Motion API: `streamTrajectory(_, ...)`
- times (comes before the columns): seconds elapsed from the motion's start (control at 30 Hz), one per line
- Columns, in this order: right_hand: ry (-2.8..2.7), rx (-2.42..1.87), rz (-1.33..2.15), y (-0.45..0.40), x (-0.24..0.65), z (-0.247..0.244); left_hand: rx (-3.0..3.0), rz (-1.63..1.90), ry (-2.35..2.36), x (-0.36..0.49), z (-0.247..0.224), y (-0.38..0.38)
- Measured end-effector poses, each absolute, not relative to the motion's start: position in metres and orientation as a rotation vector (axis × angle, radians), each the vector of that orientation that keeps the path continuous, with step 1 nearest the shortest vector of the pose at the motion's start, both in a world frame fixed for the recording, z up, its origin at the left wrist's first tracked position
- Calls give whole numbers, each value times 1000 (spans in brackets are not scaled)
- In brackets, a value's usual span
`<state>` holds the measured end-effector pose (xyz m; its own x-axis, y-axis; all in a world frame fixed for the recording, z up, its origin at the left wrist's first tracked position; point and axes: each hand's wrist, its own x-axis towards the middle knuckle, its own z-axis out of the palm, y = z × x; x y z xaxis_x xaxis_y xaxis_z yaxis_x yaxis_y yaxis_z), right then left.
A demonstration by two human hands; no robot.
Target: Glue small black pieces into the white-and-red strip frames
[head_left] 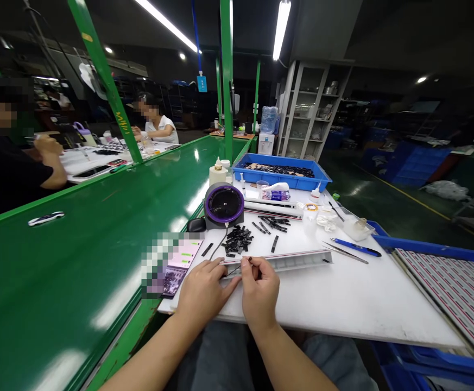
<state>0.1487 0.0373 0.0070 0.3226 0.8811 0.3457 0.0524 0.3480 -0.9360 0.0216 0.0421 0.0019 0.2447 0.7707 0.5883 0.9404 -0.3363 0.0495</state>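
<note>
A long, pale channel-shaped strip (pixel 302 262) with a red line along its edge lies across the front of the white table. My left hand (pixel 204 285) is closed over the strip's left end, thumb reaching right. Close beside it, my right hand (pixel 261 290) pinches at the strip's near edge. A thin dark piece shows between the two hands; what exactly the right fingers hold is mostly hidden. Just behind lie a heap of short black strips (pixel 239 239) and several loose ones (pixel 275 224). To the right rest tweezers (pixel 346 253) and a blue pen-like tool (pixel 356 247).
A purple-rimmed fan (pixel 224 204) stands behind the heap, with a phone (pixel 175 266) at left. A blue tray (pixel 279 169) of black parts sits at the back. Finished-looking strips fill a blue crate (pixel 452 293) at right. Two people work beyond the green bench (pixel 110 239).
</note>
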Motion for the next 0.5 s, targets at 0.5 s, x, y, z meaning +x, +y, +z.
streamTrajectory(0.5,-690,-1167,67,119,407,79,-2193,-798,-1418,9,-10,54)
